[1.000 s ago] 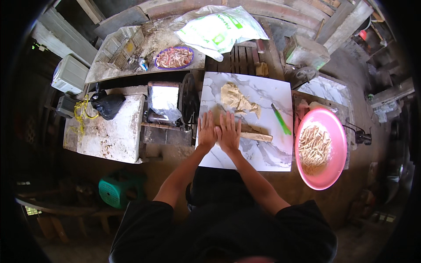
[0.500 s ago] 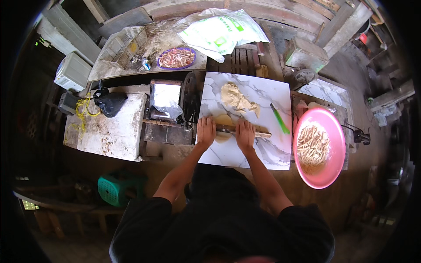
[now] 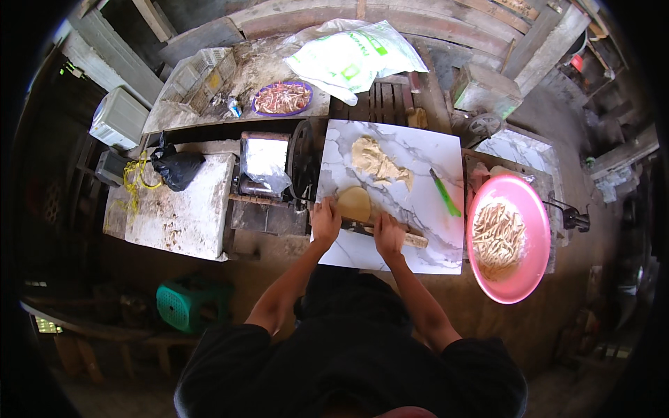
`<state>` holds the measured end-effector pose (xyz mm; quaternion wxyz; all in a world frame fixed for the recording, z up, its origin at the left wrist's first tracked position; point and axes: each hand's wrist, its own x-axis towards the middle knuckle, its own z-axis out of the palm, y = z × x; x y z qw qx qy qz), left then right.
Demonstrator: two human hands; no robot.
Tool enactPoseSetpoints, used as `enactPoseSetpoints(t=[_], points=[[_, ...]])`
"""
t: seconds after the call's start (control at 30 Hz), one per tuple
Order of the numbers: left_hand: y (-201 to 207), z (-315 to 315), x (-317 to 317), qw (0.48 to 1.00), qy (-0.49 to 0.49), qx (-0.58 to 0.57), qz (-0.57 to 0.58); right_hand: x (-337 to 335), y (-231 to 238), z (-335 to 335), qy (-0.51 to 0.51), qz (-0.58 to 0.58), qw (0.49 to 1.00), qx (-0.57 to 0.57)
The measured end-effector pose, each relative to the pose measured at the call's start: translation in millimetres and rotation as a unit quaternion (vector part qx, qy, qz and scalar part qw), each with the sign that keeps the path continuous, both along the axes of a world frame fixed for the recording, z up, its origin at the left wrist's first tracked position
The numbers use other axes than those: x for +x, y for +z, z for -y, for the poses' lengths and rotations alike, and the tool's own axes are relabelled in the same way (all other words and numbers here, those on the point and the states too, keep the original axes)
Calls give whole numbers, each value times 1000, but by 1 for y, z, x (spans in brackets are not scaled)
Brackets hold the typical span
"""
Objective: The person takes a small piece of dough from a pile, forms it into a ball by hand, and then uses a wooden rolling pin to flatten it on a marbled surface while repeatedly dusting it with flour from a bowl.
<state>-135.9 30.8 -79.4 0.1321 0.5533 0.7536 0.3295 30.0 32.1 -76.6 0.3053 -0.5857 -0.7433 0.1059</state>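
Note:
My left hand point(image 3: 325, 221) and my right hand point(image 3: 389, 232) are closed over a wooden rolling pin point(image 3: 414, 239), whose right end sticks out past my right hand. The pin lies at the near edge of a flat, rounded piece of dough point(image 3: 354, 203). Beyond it, on the same marble-patterned board point(image 3: 425, 150), sits a larger rough lump of dough point(image 3: 376, 159). A knife with a green handle point(image 3: 446, 194) rests to the right of the lump, touched by neither hand.
Right of the board, a pink basin point(image 3: 536, 279) holds pale dough strips point(image 3: 498, 233). A hand-cranked roller machine point(image 3: 268, 160) stands left. Farther back are a purple-rimmed tray point(image 3: 282, 99) of reddish strips and a white sack point(image 3: 355, 59). A green stool point(image 3: 182, 304) stands lower left.
Both hands have drawn the rolling pin toward me, from across the flat dough to its near edge. More of the dough's surface now shows. The view has shifted slightly.

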Motion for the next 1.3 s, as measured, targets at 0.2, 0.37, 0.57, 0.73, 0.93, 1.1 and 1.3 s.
enactPoseSetpoints(t=[0.2, 0.37, 0.57, 0.73, 0.93, 1.1, 1.3], points=[[25, -13, 19, 999, 32, 40, 9, -1, 10, -6, 32, 53, 998, -1], [19, -18, 23, 993, -10, -34, -112, -6, 22, -6, 70, 51, 994, -68], [17, 5, 23, 994, 0, -27, -105, -5, 18, 9, 81, 112, 986, -92], [18, 10, 24, 994, -6, -33, -103, -4, 28, 13, 84, 186, 974, -99], [21, 13, 27, 994, -5, -74, -79, -3, 30, 16, 93, 207, 963, -144], [26, 10, 35, 991, 9, -90, -102, 3, 30, 14, 81, 212, 966, -120], [22, -5, 32, 990, 19, -88, -111, -1, 30, -3, 70, 210, 972, -83]])
